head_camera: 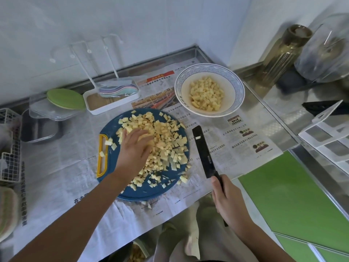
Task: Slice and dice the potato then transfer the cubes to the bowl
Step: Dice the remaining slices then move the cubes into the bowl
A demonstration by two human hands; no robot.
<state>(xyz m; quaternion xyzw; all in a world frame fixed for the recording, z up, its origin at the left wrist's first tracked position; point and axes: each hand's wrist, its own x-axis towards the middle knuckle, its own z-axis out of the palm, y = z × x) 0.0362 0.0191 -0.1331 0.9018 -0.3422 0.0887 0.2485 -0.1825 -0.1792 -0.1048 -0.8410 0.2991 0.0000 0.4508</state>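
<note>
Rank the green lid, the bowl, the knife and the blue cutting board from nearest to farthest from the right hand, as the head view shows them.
1. knife: gripped by the right hand itself.
2. blue cutting board: just left of that hand.
3. bowl: ahead, beyond the knife tip.
4. green lid: far left, at the back.

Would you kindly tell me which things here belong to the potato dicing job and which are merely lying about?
Belongs to the job: pale yellow potato cubes, round blue plastic cutting board, black-bladed knife held in the right hand, white blue-rimmed ceramic bowl, left hand resting on the cubes.

Just lying about: green oval lid, white rectangular tray, amber ribbed glass jar, white wire rack.
</note>
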